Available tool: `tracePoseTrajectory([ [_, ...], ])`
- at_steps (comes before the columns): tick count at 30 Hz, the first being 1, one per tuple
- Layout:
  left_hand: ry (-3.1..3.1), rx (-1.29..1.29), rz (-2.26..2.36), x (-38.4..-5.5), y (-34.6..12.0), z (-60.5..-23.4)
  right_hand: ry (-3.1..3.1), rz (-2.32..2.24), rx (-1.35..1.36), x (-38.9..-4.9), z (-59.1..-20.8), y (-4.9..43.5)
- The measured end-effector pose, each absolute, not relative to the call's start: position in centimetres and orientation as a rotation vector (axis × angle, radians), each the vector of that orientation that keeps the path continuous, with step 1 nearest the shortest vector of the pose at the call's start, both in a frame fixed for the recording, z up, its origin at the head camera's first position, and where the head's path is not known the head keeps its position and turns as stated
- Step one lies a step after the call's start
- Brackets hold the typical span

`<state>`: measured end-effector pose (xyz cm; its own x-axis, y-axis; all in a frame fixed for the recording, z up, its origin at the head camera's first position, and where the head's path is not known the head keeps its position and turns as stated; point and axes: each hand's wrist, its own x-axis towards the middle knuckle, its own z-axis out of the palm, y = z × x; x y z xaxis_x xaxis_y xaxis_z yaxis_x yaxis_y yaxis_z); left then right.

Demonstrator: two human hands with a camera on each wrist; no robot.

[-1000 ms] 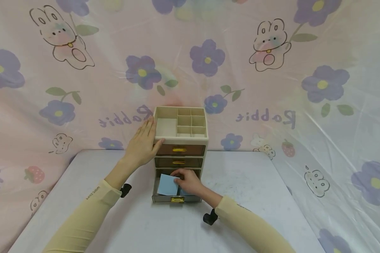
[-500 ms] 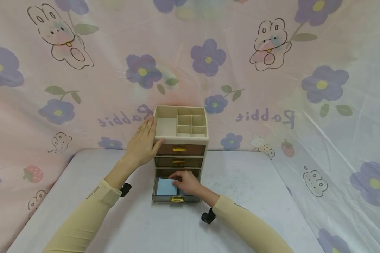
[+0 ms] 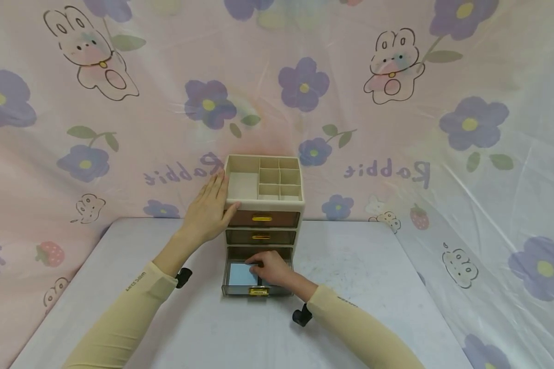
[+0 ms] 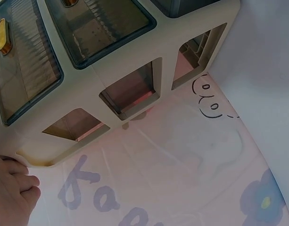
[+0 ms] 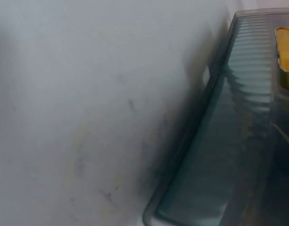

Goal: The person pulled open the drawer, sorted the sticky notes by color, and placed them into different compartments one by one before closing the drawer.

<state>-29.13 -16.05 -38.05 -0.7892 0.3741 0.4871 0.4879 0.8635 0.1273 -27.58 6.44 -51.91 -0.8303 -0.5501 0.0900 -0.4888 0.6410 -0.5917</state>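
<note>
A cream desktop organizer (image 3: 265,204) stands upright, its lowest smoky drawer (image 3: 276,291) pulled out. My left hand (image 3: 205,212) rests along the organizer's left side, fingers fairly straight, thumb at the front edge. In the left wrist view, part of that hand (image 4: 12,190) touches the organizer's top corner. My right hand (image 3: 272,268) reaches into the drawer, index finger extended over a pale blue square of paper (image 3: 241,275) lying in the left part. More blue shows beneath this hand, right of a dark divider. The right wrist view shows only the drawer's ribbed front (image 5: 250,61), no fingers.
Two upper drawers, one with a gold handle (image 3: 261,219), are closed. The organizer's top tray (image 3: 243,185) has several compartments. It stands on a white table (image 3: 351,277) before a flower-and-rabbit curtain (image 3: 258,66). Black wrist cameras (image 3: 302,315) hang below the sleeves.
The blue paper, tilted at the right fingers a second ago, has come down flat in the drawer. My right hand has moved slightly down and left; the left hand has stayed put.
</note>
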Motion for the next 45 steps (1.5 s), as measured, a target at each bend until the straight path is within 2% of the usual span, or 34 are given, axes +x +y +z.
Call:
tracePoseTrajectory([
  [19, -2.591, -0.63, -0.351, -29.1, -16.1, -38.0, 2.829, -0.799, -0.976, -27.7, -52.1, 6.2],
  [30, -2.608, -0.623, -0.359, -29.1, -16.0, -38.0, 2.876, -0.802, -0.853, -27.4, -51.7, 6.3],
  [45, -2.58, -0.626, -0.363, -29.2, -16.0, -38.2, 2.674, -1.483, -0.753, -24.8, -49.8, 8.3],
])
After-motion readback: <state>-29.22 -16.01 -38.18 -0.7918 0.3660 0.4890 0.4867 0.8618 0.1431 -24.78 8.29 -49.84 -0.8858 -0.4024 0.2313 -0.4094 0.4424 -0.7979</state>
